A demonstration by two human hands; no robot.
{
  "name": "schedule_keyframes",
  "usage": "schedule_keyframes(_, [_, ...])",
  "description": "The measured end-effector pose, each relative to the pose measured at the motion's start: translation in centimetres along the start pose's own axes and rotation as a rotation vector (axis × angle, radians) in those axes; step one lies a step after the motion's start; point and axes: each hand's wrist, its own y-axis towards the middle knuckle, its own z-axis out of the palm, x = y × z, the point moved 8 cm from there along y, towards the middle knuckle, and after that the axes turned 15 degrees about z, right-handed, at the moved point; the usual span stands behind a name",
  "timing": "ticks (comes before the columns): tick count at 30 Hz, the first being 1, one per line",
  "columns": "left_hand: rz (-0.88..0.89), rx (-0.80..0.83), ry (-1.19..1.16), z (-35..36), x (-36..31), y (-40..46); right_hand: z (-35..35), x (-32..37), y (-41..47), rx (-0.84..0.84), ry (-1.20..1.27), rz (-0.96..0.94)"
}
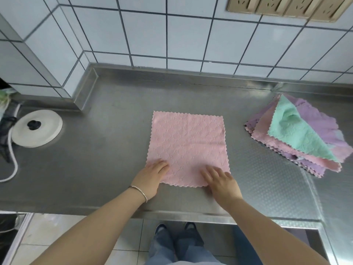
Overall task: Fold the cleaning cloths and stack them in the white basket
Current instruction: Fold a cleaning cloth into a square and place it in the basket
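Steel counter (80,169) runs across the middle of the frame under a wall of pale tiles (172,35), with a white lid (37,128) at the left edge and tan wall sockets at the upper right. At centre lies a pink cloth (188,148), spread flat and roughly square, its scalloped near edge towards the bottom of the frame. Both hands rest on that near edge: the left hand (152,177) sits flat on the lower-left corner with fingers together, and the right hand (221,181) lies on the lower-right corner, fingers slightly spread and palm down — neither is pinching the fabric yet, as far as the picture shows. The rest of the cloth extends away from both hands, towards the wall, so a first fold would most likely carry the near edge up and over to the far edge, each hand taking its own corner. A loose pile of cloths (298,134) — mint, lilac, pink — waits at the right, well apart and nearer the right hand. No white basket is in view.
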Motion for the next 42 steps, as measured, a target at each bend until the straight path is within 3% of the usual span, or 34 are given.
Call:
schedule_keyframes(4, [-0.067, -0.107, -0.057, -0.4, 1.6, -0.5, -1.1, -1.8, 0.7, -0.084, 0.108, 0.095])
schedule_keyframes(7, [-0.129, -0.153, -0.249, -1.6, 2.1, -0.3, -1.6, -3.1, 1.4, -0.07, 0.265, 0.173])
schedule_keyframes(11, [-0.26, 0.11, -0.377, -2.1, 3.9, -0.2, -2.3, -4.9, 1.8, 0.054, 0.282, 0.247])
schedule_keyframes(15, [-0.235, 0.489, -0.311, -3.0, 3.7, -0.8, -1.1, -5.6, 1.3, 0.458, 0.205, 0.223])
schedule_keyframes(19, [-0.293, 0.618, -0.417, -3.0, 3.7, -1.2, -0.5, -6.2, 0.8, 0.723, 0.338, 0.213])
schedule_keyframes(23, [-0.474, 0.444, -0.545, -3.8, 6.1, -0.6, -0.5, -7.8, 3.4, 0.669, 0.503, 0.353])
schedule_keyframes(26, [-0.585, 0.251, -0.594, -4.3, 8.0, 0.4, -1.6, -9.5, 6.0, 0.543, 0.71, 0.527])
schedule_keyframes(31, [-0.837, -0.124, -0.801, -3.2, 11.0, 1.7, -2.2, -10.1, 9.3, 0.368, 0.841, 0.632])
schedule_keyframes(36, [-0.895, -0.081, -0.635, -2.3, 11.8, 2.2, -1.7, -10.0, 10.9, 0.323, 0.856, 0.68])
schedule_keyframes(42, [-0.843, -0.015, -0.563, -1.8, 12.2, 3.0, -0.5, -9.9, 11.1, 0.328, 0.758, 0.704])
